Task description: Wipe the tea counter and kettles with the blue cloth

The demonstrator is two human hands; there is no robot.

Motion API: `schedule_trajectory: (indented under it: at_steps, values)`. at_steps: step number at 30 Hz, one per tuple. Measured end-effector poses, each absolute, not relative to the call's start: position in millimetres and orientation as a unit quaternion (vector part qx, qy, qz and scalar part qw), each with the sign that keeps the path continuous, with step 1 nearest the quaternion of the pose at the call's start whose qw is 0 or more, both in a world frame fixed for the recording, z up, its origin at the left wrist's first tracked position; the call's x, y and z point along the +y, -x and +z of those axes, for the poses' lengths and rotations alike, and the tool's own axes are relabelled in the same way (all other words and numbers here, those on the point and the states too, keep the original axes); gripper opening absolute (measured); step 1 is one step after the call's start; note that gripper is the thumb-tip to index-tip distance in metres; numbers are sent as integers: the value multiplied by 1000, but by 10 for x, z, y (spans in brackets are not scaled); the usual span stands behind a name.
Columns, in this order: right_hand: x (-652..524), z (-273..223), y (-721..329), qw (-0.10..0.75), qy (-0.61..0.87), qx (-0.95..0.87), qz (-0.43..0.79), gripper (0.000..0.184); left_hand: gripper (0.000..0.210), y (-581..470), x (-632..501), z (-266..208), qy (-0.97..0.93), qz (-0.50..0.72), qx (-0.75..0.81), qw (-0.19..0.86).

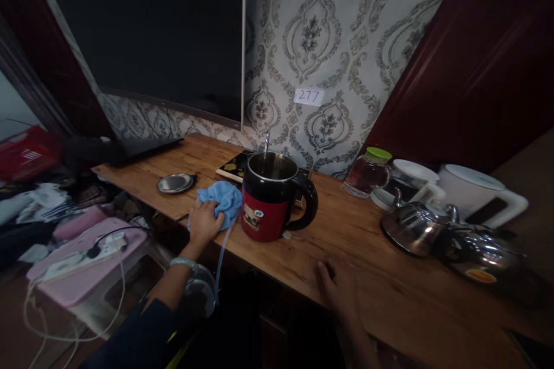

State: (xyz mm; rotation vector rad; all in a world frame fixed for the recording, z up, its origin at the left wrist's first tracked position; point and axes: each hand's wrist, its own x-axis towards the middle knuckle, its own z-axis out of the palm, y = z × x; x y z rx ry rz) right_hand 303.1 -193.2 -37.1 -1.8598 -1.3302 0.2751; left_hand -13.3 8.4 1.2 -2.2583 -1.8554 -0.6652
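Note:
My left hand (206, 222) presses on a light blue cloth (220, 195) lying on the wooden counter (355, 242), just left of a red and black kettle (270, 197) with its lid off and its handle pointing right. My right hand (338, 289) rests flat on the counter's front edge, fingers apart, holding nothing, a little right of the kettle.
A round metal lid (175, 183) lies left of the cloth. Behind the kettle is a dark patterned tray (236, 166). To the right stand a glass jar with a green lid (367, 173), a steel teapot (411, 226), a white kettle (474, 193). A pink stool with a power strip (84, 256) is lower left.

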Motion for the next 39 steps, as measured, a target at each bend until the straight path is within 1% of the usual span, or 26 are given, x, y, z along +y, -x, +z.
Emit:
schedule_trajectory:
  at_steps: [6, 11, 17, 28, 39]
  values:
    - [-1937, -380, -3037, 399, 744, -524, 112, 42, 34, 138, 85, 9, 754, -224, -614, 69]
    - [-1933, -384, -3038, 409, 737, -526, 116, 41, 34, 134, 84, 6, 752, -221, -617, 72]
    - [-1930, -361, -3027, 411, 733, -530, 111, 38, 34, 130, 87, 16, 751, -214, -620, 69]
    - [-1919, -346, -3011, 425, 734, -519, 109, 41, 33, 133, 81, 19, 753, -213, -618, 74]
    - [-1940, -327, -3011, 404, 741, -524, 111, 41, 35, 129, 82, 16, 752, -216, -619, 70]
